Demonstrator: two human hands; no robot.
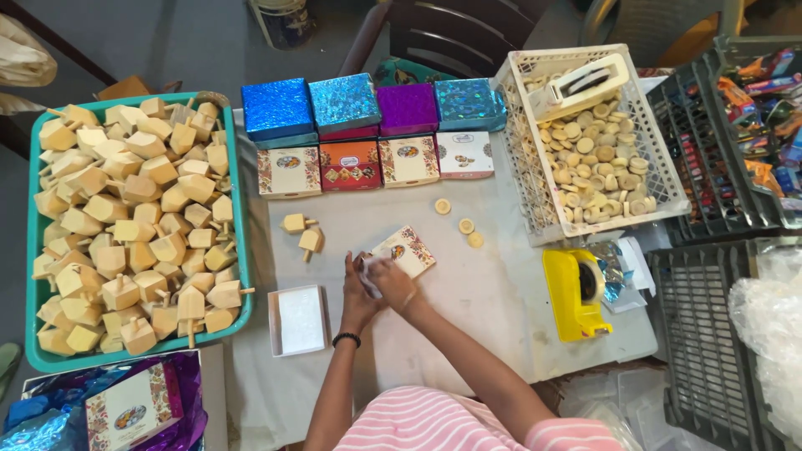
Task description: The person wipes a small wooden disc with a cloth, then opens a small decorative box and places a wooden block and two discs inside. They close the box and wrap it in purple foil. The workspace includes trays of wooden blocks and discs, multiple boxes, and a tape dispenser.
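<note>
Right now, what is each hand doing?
Left hand: closed on the small patterned box, at its near end.
Right hand: on the same box, fingers curled; grip cannot be told.

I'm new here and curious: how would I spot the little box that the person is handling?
Start at the big teal tray heaped with wooden tops, then look right across the pale table. The small flowered box lies tilted under both hands, left hand and right hand, alone, unlike the boxes in rows.

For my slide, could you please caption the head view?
Both hands, left hand and right hand, hold a small patterned box beside wooden tops.
</note>
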